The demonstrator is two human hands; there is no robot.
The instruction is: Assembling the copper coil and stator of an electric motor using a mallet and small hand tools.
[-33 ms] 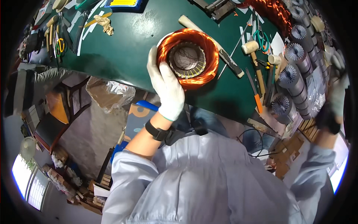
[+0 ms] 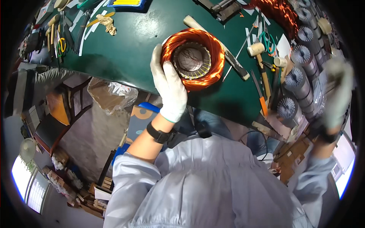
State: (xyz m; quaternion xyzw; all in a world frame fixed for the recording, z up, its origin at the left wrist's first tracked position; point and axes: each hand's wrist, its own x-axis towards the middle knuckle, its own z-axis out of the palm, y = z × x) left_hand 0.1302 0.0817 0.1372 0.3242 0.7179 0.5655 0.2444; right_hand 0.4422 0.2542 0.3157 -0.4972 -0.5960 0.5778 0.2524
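A motor stator wound with thick copper wire rests on the green table, its slotted ring opening facing up. Through the opening, fine dark wires can be seen inside. My left hand, in a white glove, grips the stator's left side, with the thumb over the near rim and the fingers along the outside. Far to the right, my gloved right hand is raised beside a row of metal stator cores. Motion smears its fingers, so whether it holds anything is hidden.
Behind the stator lies a pale-handled stick. To its right are a mallet, green-handled scissors and an orange-handled knife. More copper coils lie at the far right. The table's near edge runs below my left hand.
My right hand has swung left and inward from the right rim. The stator has shifted slightly to the right in the picture, with my left hand still on it.
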